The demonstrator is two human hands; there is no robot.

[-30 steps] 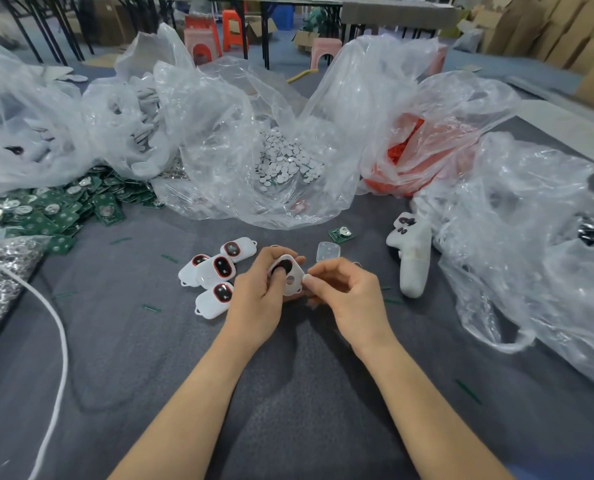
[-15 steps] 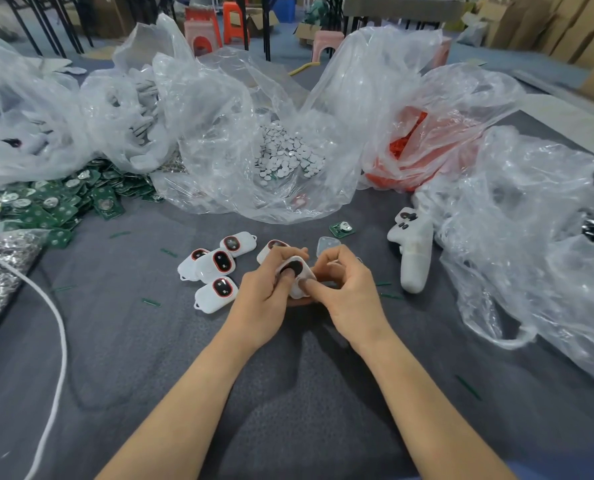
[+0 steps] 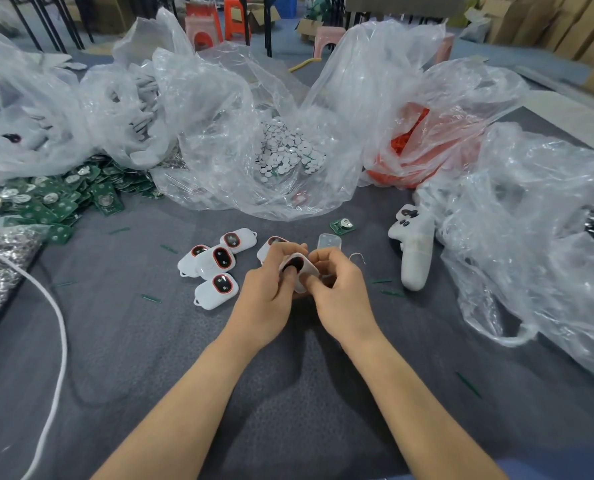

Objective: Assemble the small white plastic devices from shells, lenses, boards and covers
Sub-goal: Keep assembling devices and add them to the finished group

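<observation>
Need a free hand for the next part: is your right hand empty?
No, the right hand pinches the white shell together with the left hand.

White shell [image 3: 304, 271], dark oval window up, tilted, held above grey table.

A device [image 3: 299, 271] sits between the left hand [image 3: 266, 292] and the right hand [image 3: 340, 296], above the tabletop [image 3: 288, 393]. A cluster of devices [image 3: 215, 268] lies just left of the left hand. Behind the right hand lies a cover [image 3: 329, 241], and behind that a single board [image 3: 342, 225]. A handled tool [image 3: 415, 254] lies to that hand's right. A bag of discs [image 3: 288, 157] sits well behind both hands, and a pile of boards [image 3: 56, 199] lies far to the left.
</observation>
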